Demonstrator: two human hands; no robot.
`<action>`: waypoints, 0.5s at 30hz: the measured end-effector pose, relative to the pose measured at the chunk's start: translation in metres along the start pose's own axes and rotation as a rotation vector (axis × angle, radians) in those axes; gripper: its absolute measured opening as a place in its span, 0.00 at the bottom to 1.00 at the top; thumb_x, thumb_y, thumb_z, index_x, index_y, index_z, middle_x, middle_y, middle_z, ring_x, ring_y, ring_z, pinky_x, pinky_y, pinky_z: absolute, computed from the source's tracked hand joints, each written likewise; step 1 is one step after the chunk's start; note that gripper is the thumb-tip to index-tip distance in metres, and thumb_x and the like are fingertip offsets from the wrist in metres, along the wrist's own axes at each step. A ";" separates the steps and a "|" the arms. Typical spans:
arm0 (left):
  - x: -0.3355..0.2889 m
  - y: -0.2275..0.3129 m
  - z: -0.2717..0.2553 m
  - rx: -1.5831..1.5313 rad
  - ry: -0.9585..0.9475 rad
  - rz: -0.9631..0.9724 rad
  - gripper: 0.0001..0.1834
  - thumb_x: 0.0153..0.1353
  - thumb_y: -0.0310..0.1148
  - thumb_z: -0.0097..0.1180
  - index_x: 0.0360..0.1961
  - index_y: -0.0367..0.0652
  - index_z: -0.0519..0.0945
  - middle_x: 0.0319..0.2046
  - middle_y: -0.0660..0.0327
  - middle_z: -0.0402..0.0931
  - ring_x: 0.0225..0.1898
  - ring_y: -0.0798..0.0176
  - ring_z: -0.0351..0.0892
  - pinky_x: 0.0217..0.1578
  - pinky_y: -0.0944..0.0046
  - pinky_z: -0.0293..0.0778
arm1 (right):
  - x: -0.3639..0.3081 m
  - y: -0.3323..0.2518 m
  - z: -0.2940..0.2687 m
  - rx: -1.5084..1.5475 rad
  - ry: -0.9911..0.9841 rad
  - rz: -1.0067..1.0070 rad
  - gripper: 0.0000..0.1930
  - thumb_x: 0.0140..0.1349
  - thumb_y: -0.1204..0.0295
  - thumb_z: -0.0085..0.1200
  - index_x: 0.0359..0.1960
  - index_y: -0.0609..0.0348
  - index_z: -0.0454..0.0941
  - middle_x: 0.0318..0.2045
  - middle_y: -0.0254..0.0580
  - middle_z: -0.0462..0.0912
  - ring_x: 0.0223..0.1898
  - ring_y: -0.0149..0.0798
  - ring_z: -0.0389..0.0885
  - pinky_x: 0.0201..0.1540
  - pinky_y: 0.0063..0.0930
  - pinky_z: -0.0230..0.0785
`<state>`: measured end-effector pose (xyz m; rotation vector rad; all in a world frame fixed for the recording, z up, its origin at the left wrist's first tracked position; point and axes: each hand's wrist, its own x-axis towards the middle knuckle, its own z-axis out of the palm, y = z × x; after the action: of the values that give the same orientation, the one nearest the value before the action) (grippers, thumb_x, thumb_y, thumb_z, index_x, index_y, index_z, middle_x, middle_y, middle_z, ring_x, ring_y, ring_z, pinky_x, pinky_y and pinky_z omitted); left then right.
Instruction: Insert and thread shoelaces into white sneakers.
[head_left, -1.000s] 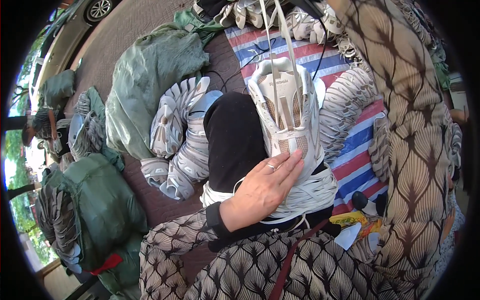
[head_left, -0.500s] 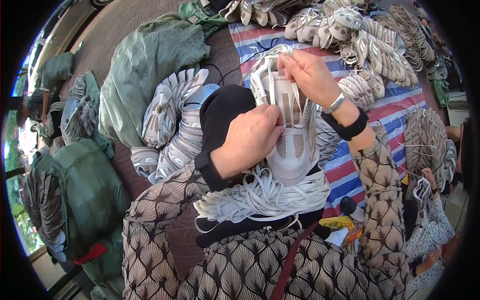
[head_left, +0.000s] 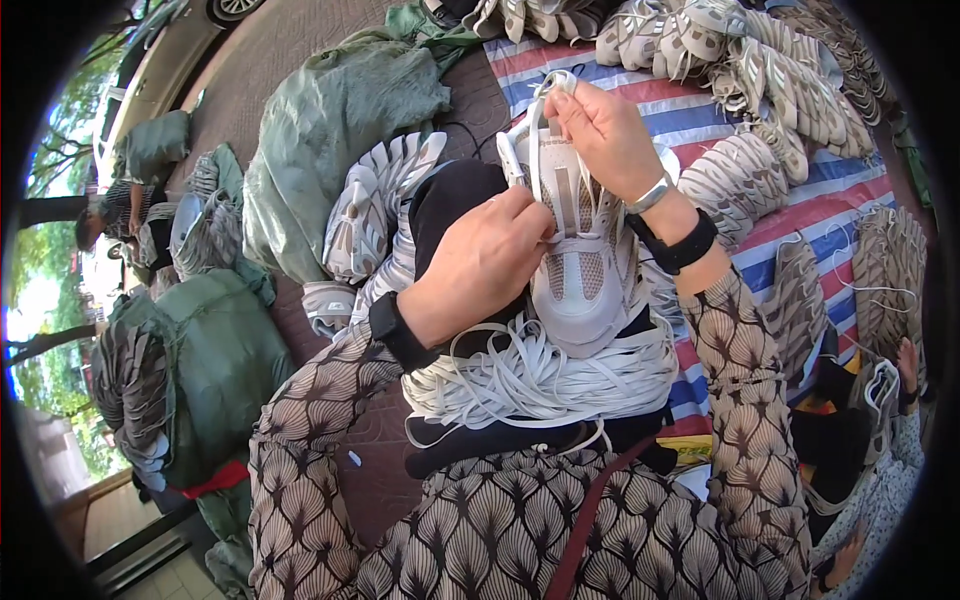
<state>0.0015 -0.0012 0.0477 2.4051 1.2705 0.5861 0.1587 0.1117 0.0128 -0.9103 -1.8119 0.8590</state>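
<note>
A white sneaker [head_left: 577, 315] with beige mesh panels rests across my lap, its rounded toe facing me. My right hand [head_left: 610, 140] is closed in a pinch on a white shoelace [head_left: 535, 165] above the sneaker's tongue. Down from that pinch the strand runs toward my left hand [head_left: 487, 262], whose fingers are pressed together on the lace at the sneaker's left eyelet edge. The fingertips of my left hand are partly hidden. Below the toe lies a thick bundle of loose white laces [head_left: 540, 385], draped over dark cloth on my lap.
Nested sneakers [head_left: 350, 225] stand at left beside a green sack [head_left: 340, 130]; another full sack [head_left: 220, 330] sits farther left. More rows of shoes [head_left: 735, 185] cover a striped sheet [head_left: 665, 120]. Another person's hand [head_left: 907, 365] shows at far right. A parked car stands far back.
The view has shifted, so the surroundings appear farther right. My right hand has drawn slightly away from my left, along the lace. Both hands stay closed at the sneaker.
</note>
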 end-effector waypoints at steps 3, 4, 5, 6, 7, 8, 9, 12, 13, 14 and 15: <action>0.006 0.007 -0.004 0.061 -0.059 -0.024 0.09 0.47 0.22 0.57 0.31 0.38 0.72 0.29 0.55 0.68 0.32 0.52 0.74 0.32 0.60 0.72 | -0.003 0.003 -0.001 -0.012 0.019 -0.009 0.13 0.66 0.67 0.44 0.28 0.62 0.74 0.16 0.48 0.73 0.20 0.47 0.75 0.24 0.34 0.65; 0.006 0.013 -0.008 -0.083 -0.106 -0.094 0.09 0.48 0.22 0.57 0.31 0.37 0.72 0.29 0.55 0.68 0.31 0.53 0.74 0.32 0.60 0.71 | -0.003 0.004 -0.001 0.002 0.024 -0.005 0.13 0.66 0.66 0.44 0.28 0.62 0.74 0.16 0.48 0.73 0.19 0.46 0.75 0.24 0.34 0.65; 0.005 0.016 -0.010 -0.228 -0.153 -0.164 0.08 0.48 0.22 0.57 0.31 0.37 0.72 0.28 0.56 0.68 0.30 0.55 0.74 0.31 0.61 0.71 | -0.003 0.005 -0.001 0.003 0.026 -0.003 0.13 0.66 0.66 0.44 0.28 0.62 0.74 0.16 0.48 0.73 0.19 0.46 0.75 0.24 0.34 0.65; 0.002 0.015 -0.010 -0.227 -0.156 -0.164 0.08 0.48 0.22 0.57 0.31 0.37 0.72 0.28 0.56 0.68 0.30 0.55 0.74 0.31 0.61 0.71 | -0.003 0.004 -0.001 0.007 0.026 -0.015 0.13 0.66 0.66 0.44 0.28 0.62 0.74 0.16 0.48 0.74 0.20 0.46 0.75 0.24 0.34 0.65; -0.003 0.012 -0.009 -0.239 -0.113 -0.163 0.08 0.49 0.22 0.57 0.30 0.36 0.72 0.27 0.56 0.69 0.29 0.56 0.73 0.31 0.61 0.71 | -0.004 0.004 0.000 0.011 0.026 -0.026 0.13 0.66 0.66 0.45 0.28 0.62 0.74 0.16 0.48 0.74 0.20 0.46 0.75 0.24 0.34 0.65; -0.006 0.010 -0.009 -0.250 -0.069 -0.163 0.08 0.50 0.23 0.57 0.30 0.36 0.72 0.27 0.56 0.69 0.28 0.57 0.73 0.30 0.62 0.71 | -0.003 0.005 0.001 0.013 0.028 -0.024 0.13 0.66 0.66 0.45 0.28 0.62 0.74 0.16 0.48 0.74 0.20 0.46 0.75 0.24 0.34 0.65; -0.004 0.011 -0.010 -0.144 -0.035 -0.092 0.07 0.50 0.22 0.57 0.30 0.36 0.72 0.27 0.54 0.70 0.27 0.55 0.74 0.29 0.61 0.71 | -0.002 0.006 0.001 0.021 0.031 -0.006 0.13 0.66 0.66 0.45 0.28 0.62 0.74 0.16 0.48 0.74 0.20 0.46 0.75 0.24 0.34 0.65; -0.003 0.003 0.001 0.024 0.058 0.008 0.07 0.49 0.22 0.56 0.31 0.37 0.72 0.26 0.53 0.71 0.27 0.52 0.75 0.27 0.60 0.71 | -0.002 0.009 0.002 0.026 0.039 0.002 0.13 0.66 0.66 0.45 0.28 0.61 0.75 0.16 0.48 0.74 0.20 0.46 0.75 0.24 0.34 0.65; -0.003 0.002 0.003 0.024 0.059 0.007 0.07 0.49 0.22 0.56 0.31 0.37 0.72 0.26 0.53 0.71 0.27 0.52 0.75 0.27 0.60 0.71 | -0.002 0.010 0.002 0.021 0.047 -0.009 0.13 0.66 0.66 0.45 0.28 0.61 0.75 0.16 0.47 0.74 0.20 0.46 0.76 0.24 0.34 0.65; -0.004 0.001 0.005 0.026 0.056 -0.065 0.07 0.50 0.23 0.55 0.31 0.37 0.72 0.24 0.53 0.71 0.25 0.50 0.75 0.26 0.59 0.71 | -0.002 0.011 0.002 0.020 0.045 -0.010 0.13 0.66 0.66 0.45 0.28 0.61 0.75 0.16 0.47 0.74 0.20 0.46 0.76 0.24 0.34 0.65; -0.005 0.001 0.006 0.027 0.052 -0.140 0.07 0.50 0.23 0.54 0.32 0.37 0.72 0.23 0.52 0.72 0.24 0.49 0.75 0.25 0.58 0.71 | -0.001 0.009 0.002 0.015 0.042 -0.003 0.13 0.66 0.66 0.45 0.28 0.61 0.75 0.16 0.47 0.74 0.20 0.45 0.76 0.24 0.34 0.65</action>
<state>0.0031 -0.0068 0.0421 2.3126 1.4632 0.5975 0.1590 0.1144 0.0038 -0.9095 -1.7683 0.8440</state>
